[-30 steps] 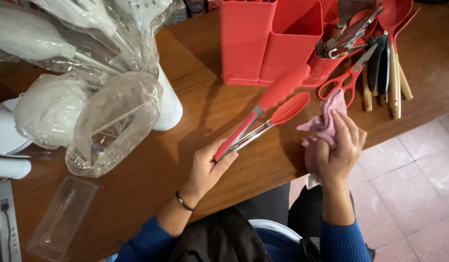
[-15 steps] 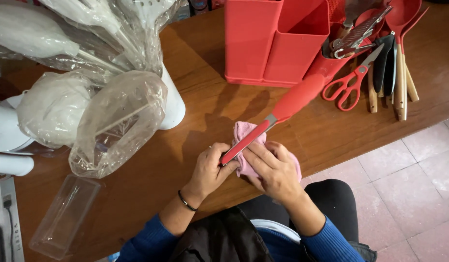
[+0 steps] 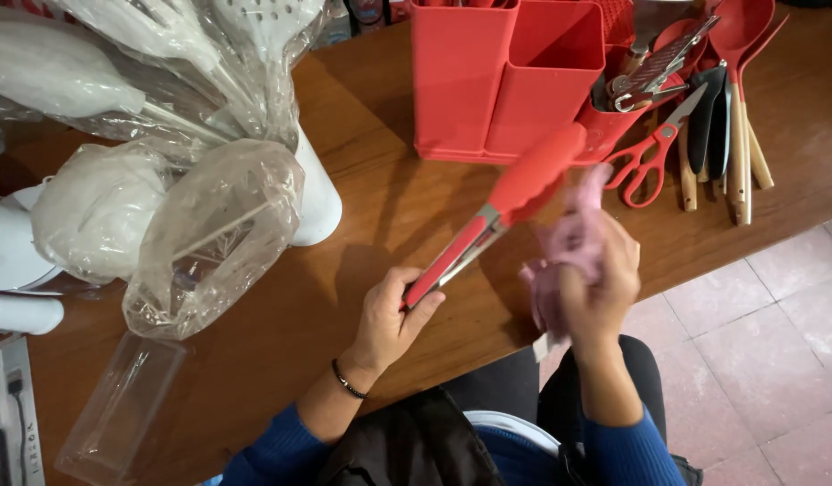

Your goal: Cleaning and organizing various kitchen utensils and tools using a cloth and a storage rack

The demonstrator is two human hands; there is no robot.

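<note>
fingers of the left hand [image 3: 391, 317] are curled tight around the lower end of a pair of red silicone-tipped metal tongs [image 3: 499, 211], thumb on top, so the tongs point up and to the right above the brown wooden table [image 3: 380, 207]. their two arms lie close together, nearly closed, and the red tip reaches just in front of the tall red plastic utensil holder [image 3: 497, 72] at the back of the table. on that wrist sits a thin dark bracelet [image 3: 346, 382].

fingers of the right hand [image 3: 600, 286] are bunched closed on a crumpled pale pink cloth [image 3: 569, 247], which bulges out above and to the left of the fist. the cloth is blurred; it sits just beside the red tip of the tongs, and i cannot tell whether it touches them.

to the right of the holder lie red-handled scissors [image 3: 648, 155] and a row of red spatulas with wooden handles [image 3: 742, 108]. on the left stand white kitchen utensils wrapped in clear plastic bags [image 3: 177, 207], and a clear plastic tray [image 3: 119, 414] lies near the table's front edge.
</note>
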